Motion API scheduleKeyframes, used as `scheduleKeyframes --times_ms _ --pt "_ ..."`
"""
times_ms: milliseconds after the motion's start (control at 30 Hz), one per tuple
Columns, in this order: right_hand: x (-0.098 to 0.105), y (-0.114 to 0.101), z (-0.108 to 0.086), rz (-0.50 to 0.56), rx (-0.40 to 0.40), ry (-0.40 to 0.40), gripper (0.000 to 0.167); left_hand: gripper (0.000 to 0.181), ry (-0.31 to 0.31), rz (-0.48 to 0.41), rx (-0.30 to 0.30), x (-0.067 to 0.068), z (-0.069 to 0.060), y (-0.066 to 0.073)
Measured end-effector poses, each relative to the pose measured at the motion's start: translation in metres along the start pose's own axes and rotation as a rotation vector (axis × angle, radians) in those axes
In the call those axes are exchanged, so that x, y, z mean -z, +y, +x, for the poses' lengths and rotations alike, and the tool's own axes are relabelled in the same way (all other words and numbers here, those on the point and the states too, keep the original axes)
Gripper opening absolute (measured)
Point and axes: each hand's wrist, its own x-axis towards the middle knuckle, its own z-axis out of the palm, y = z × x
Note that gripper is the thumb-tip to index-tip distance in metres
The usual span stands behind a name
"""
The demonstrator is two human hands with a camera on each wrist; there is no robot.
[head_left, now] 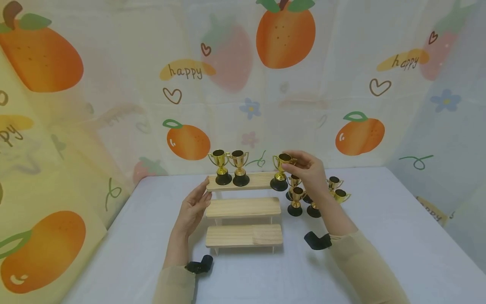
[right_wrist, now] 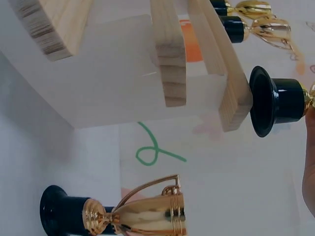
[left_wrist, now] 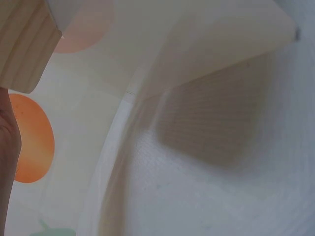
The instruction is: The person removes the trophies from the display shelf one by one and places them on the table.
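A three-tier wooden display stand [head_left: 243, 207] with white side panels stands on the table. My left hand [head_left: 193, 211] holds it at the left end of its top tier. Two small gold trophies [head_left: 238, 162] with black bases stand side by side on the left of that tier. My right hand [head_left: 310, 171] pinches another gold trophy [head_left: 281, 169] by its cup and handle, at the tier's right end. In the right wrist view this trophy's black base [right_wrist: 275, 101] is at the plank's end, its underside partly showing; whether it bears on the wood I cannot tell.
Several more gold trophies [head_left: 296, 202] stand on the table to the right of the stand, partly hidden by my right hand and forearm. The lower two planks [head_left: 243, 235] carry nothing. A fruit-printed cloth [head_left: 235, 126] hangs behind the white tabletop [head_left: 144, 236].
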Motion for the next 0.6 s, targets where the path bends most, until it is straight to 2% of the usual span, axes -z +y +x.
scheduleKeyframes --times_ms 433,600 --pt "0.023 0.003 -0.014 0.025 0.020 0.014 0.029 0.068 -0.009 -0.008 -0.017 0.001 0.000 -0.001" --pt "0.031 0.006 -0.019 0.010 0.045 -0.002 0.031 0.068 -0.010 -0.016 -0.024 0.001 0.000 -0.001"
